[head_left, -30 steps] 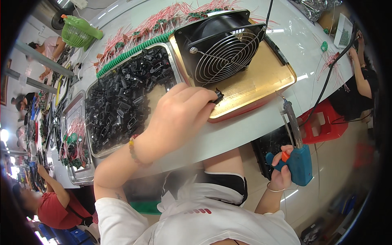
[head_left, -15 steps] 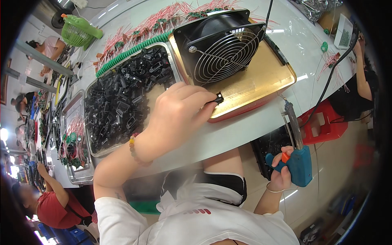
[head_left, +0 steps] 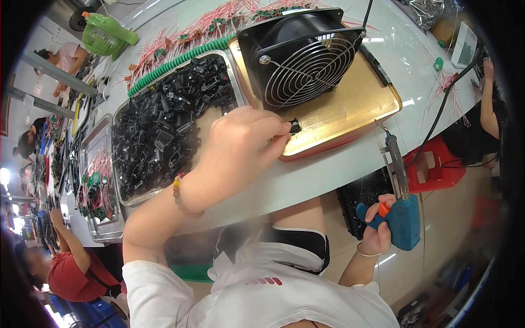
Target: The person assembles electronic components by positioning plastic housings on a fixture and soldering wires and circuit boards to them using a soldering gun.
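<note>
My left hand (head_left: 240,142) reaches over the near edge of a gold tin lid (head_left: 350,117). Thumb and forefinger pinch a small black plastic housing (head_left: 295,127) there, and the fingers partly hide it. My right hand (head_left: 377,232) is wrapped round a blue soldering gun (head_left: 406,224) with an orange trigger. The gun stands upright beyond the table edge, its thin tip just off the tin's right front corner. Behind the pinched housing, on the tin, sits a black fan (head_left: 306,65) with a round wire guard. A metal tray (head_left: 240,98) full of loose black housings (head_left: 164,126) lies left of the tin.
A second metal tray (head_left: 104,224) holds green circuit boards with pink wires. More wired boards (head_left: 219,24) line the back behind a green coiled tube (head_left: 180,63). A black cable (head_left: 448,90) runs at right above a red stool (head_left: 435,167). Other people work at left and right.
The black housing now sits slightly lower and is turned a little in my left fingertips. My right hand and the soldering gun have hardly shifted. The whole view has moved slightly.
</note>
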`<action>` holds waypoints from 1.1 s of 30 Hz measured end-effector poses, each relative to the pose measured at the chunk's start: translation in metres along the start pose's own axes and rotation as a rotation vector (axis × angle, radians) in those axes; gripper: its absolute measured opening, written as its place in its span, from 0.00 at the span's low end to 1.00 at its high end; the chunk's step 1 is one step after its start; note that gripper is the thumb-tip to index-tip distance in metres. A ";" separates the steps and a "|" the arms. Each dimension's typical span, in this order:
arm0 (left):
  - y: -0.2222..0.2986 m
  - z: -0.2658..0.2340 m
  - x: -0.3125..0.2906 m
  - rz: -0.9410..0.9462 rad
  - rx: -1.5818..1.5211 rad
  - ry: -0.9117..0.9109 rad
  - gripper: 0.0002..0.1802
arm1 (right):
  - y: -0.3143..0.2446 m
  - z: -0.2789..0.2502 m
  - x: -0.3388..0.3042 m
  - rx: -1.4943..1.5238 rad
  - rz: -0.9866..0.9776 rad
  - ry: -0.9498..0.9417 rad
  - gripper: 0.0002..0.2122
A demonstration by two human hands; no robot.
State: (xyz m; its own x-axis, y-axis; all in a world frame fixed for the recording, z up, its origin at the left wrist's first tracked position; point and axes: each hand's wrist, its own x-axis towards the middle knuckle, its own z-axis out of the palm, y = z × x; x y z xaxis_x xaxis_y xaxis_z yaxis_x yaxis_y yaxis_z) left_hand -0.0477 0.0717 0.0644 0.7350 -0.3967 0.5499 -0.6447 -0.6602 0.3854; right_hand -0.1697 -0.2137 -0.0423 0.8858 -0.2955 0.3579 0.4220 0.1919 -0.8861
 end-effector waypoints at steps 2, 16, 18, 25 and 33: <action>0.001 -0.001 -0.001 -0.019 0.005 -0.015 0.06 | 0.001 -0.002 -0.002 -0.012 -0.032 -0.018 0.23; -0.061 -0.030 -0.029 -0.217 0.344 -0.201 0.16 | -0.004 0.002 0.002 0.033 0.013 0.035 0.21; -0.063 -0.028 -0.028 -0.206 0.361 -0.192 0.16 | -0.005 0.006 0.001 0.040 0.002 0.030 0.21; -0.051 -0.028 -0.037 -0.163 0.377 -0.188 0.10 | -0.001 0.000 -0.007 0.013 0.026 0.024 0.23; -0.053 -0.040 -0.043 -0.103 0.104 -0.325 0.09 | -0.001 0.008 -0.002 0.044 0.023 0.068 0.23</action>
State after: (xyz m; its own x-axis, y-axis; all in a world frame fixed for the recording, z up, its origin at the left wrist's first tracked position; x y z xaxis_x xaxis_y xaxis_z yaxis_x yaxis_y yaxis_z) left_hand -0.0536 0.1495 0.0501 0.8342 -0.4959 0.2412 -0.5512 -0.7621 0.3395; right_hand -0.1700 -0.2056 -0.0393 0.8809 -0.3534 0.3149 0.4108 0.2402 -0.8795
